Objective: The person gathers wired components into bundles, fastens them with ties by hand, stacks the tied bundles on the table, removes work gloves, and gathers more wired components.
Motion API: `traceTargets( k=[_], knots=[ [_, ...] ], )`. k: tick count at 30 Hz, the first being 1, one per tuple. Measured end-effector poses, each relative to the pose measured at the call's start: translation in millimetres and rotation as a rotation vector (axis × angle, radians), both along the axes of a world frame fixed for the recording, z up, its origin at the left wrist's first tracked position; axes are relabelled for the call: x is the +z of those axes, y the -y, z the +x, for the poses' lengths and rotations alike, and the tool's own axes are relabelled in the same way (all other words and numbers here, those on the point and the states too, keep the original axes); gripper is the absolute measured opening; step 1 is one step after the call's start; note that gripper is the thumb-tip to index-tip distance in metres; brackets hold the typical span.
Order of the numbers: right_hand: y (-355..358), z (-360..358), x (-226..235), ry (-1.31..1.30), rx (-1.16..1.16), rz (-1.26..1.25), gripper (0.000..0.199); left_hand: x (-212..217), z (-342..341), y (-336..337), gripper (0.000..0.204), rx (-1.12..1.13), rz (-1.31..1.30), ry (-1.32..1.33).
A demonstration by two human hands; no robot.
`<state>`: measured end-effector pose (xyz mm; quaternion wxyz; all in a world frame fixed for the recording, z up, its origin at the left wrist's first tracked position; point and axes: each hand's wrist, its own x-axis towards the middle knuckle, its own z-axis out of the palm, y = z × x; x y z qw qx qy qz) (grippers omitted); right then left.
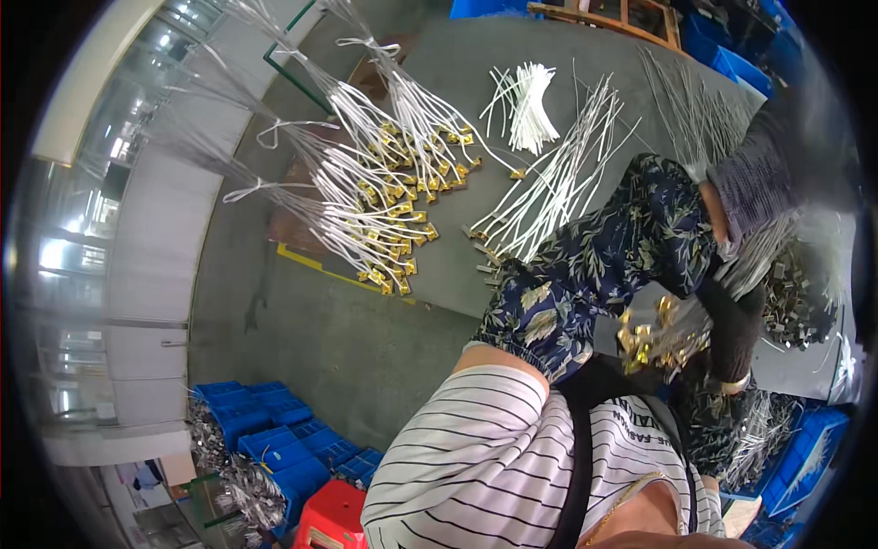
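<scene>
- Wire bundle with gold terminals (654, 334) sits at the right, gripped by a hand in a dark glove (732, 334); whether this is the left or right hand cannot be told.
- Second hand, in a grey knit glove (754, 188), is up by the thin wires (695, 110); its grip is blurred.
- Floral sleeves (594, 274) and a striped shirt (494, 457) fill the lower middle, hiding part of the table (366, 339).
- Bundled white wires with gold ends (384, 210) lie fanned on the table's far left, with loose white wires (549, 183) between.
- Blue crates (274, 439) and a red stool (329, 517) stand on the floor.
</scene>
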<state>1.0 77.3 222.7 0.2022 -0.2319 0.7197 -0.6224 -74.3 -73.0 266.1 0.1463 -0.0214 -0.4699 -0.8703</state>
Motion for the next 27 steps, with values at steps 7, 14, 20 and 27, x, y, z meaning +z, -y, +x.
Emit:
traceTargets(
  k=[7, 14, 20, 27],
  knots=[
    [-13.7, -63.9, -66.4, -0.519, 0.366, 0.023, 0.009, 0.0, 68.0, -2.5, 0.039, -0.13, -0.347, -0.234],
    [62.1, -43.2, -39.3, -0.681, 0.28, 0.364, 0.027, -43.3, 68.7, -14.6, 0.019, 0.228, -0.559, -0.23],
    [47.3, -57.4, -10.9, -0.749, 0.401, 0.105, 0.043, 13.2, 94.0, 0.3, 0.019, -0.181, -0.266, 0.017],
    [15.2, -98.3, 50.7, -0.645, 0.471, -0.261, 0.037, 9.4, 83.4, 29.4, 0.038, 0.249, -0.608, -0.118]
  ],
)
